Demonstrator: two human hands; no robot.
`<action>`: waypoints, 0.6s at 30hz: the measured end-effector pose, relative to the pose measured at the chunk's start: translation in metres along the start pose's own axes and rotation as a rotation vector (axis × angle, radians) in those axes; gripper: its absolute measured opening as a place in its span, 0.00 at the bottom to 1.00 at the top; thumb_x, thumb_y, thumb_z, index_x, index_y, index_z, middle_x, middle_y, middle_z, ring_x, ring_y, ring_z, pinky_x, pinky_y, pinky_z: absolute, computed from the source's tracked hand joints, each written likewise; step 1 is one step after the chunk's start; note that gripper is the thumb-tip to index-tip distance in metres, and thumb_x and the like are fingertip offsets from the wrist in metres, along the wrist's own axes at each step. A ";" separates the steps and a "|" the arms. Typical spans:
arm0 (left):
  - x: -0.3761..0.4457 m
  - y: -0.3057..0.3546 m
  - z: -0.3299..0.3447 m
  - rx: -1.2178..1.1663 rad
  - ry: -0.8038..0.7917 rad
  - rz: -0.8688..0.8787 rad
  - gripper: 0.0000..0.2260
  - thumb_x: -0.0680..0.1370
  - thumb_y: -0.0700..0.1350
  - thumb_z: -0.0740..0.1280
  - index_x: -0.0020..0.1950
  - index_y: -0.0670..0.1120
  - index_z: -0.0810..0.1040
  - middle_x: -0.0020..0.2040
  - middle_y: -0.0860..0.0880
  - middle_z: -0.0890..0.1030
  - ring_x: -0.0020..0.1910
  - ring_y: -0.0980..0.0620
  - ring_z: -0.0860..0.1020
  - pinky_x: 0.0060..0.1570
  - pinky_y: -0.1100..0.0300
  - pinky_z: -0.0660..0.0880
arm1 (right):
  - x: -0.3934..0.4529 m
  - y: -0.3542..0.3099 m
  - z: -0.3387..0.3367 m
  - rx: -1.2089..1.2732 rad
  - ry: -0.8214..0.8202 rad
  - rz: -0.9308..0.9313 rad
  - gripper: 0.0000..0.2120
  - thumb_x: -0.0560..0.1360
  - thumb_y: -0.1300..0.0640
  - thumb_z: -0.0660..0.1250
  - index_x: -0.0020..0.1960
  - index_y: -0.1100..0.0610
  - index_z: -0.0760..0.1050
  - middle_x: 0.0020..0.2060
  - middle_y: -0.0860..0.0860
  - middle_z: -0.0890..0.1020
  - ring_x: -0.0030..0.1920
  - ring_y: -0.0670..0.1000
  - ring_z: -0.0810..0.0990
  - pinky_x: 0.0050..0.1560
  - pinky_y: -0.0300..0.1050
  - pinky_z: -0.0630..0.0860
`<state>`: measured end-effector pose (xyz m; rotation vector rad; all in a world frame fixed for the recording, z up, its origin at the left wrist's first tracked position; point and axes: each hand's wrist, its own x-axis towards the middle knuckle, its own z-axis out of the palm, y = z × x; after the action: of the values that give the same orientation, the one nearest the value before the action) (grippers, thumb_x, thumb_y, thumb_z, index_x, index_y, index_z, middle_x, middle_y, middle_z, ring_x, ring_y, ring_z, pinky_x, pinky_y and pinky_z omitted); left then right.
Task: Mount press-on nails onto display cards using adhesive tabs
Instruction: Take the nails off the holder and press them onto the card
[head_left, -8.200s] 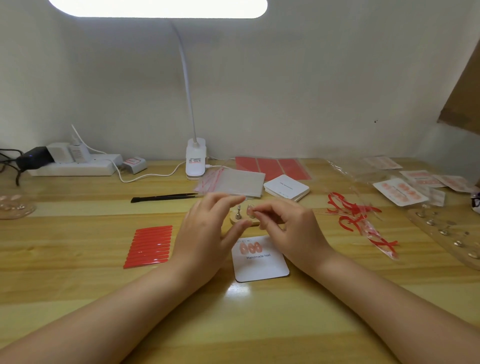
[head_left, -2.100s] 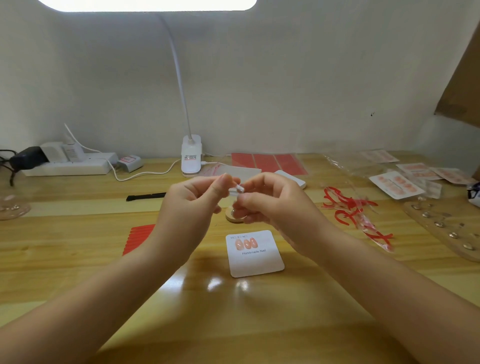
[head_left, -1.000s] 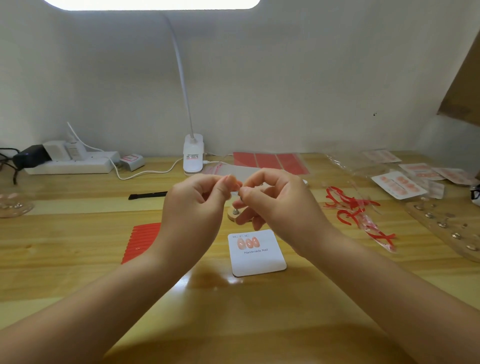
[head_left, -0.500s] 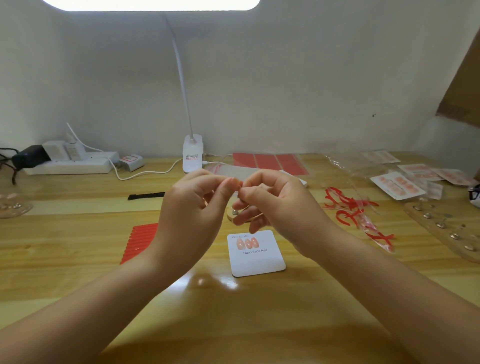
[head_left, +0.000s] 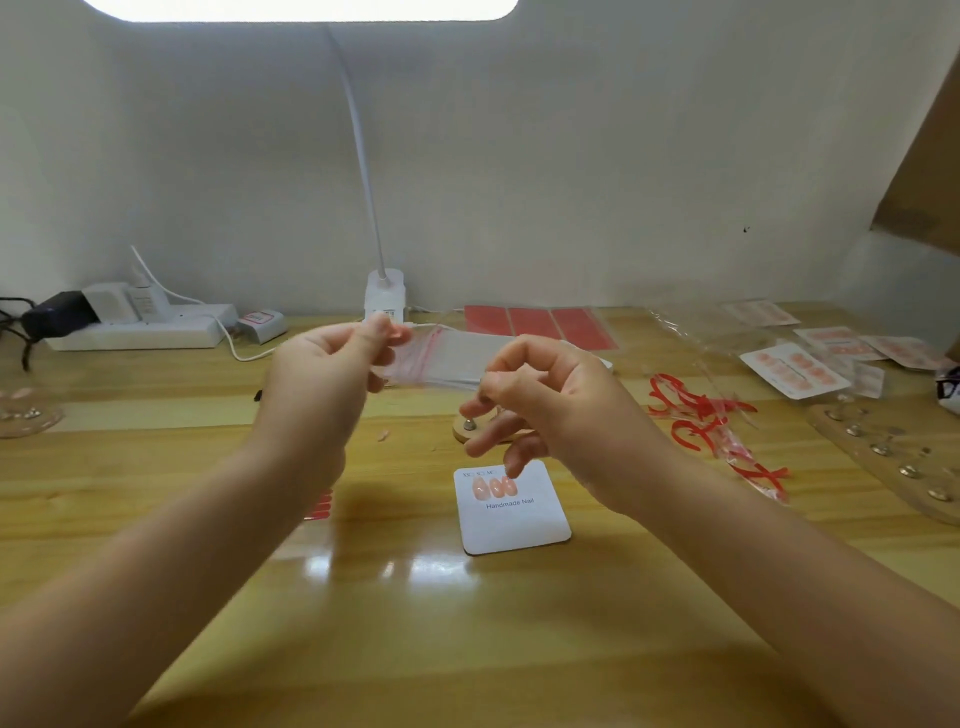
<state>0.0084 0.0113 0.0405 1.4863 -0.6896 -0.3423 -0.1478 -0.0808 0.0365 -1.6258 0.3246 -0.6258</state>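
Both hands are hovering over the worktop (head_left: 519, 649); left hand (head_left: 324, 384) is pinching a pink nail (head_left: 399, 335), right hand (head_left: 550, 405) is curled, can't tell what its grip has; card (head_left: 511, 512) is lying below; lamp (head_left: 384, 299), bags (head_left: 452, 358), red strips (head_left: 706, 421) are sitting behind.

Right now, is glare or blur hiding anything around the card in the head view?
Head view: lamp glare streaks the table just in front of the display card, whose print stays legible; left hand and right hand are motion-blurred, so whatever they pinch is unclear.
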 end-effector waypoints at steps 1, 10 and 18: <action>0.001 0.000 -0.001 -0.014 -0.023 -0.009 0.11 0.79 0.51 0.65 0.41 0.51 0.85 0.34 0.57 0.80 0.32 0.57 0.73 0.40 0.60 0.70 | 0.000 0.000 0.000 0.013 -0.022 -0.006 0.05 0.78 0.59 0.67 0.43 0.57 0.74 0.40 0.56 0.83 0.36 0.55 0.84 0.27 0.42 0.76; -0.006 -0.004 0.006 -0.117 -0.153 -0.017 0.10 0.77 0.51 0.67 0.40 0.54 0.86 0.37 0.53 0.83 0.34 0.57 0.75 0.48 0.54 0.72 | 0.008 0.008 -0.016 -0.002 0.128 -0.032 0.18 0.67 0.46 0.70 0.43 0.62 0.75 0.31 0.55 0.83 0.26 0.50 0.80 0.23 0.39 0.73; -0.011 -0.013 0.012 -0.130 -0.178 -0.006 0.09 0.77 0.50 0.68 0.40 0.55 0.86 0.37 0.53 0.83 0.31 0.60 0.75 0.38 0.63 0.72 | 0.017 0.026 -0.036 -0.004 0.183 0.015 0.15 0.69 0.47 0.70 0.39 0.59 0.75 0.25 0.52 0.79 0.20 0.46 0.72 0.20 0.35 0.66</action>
<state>-0.0044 0.0074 0.0246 1.3455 -0.7893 -0.5190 -0.1504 -0.1235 0.0166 -1.5719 0.4717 -0.7642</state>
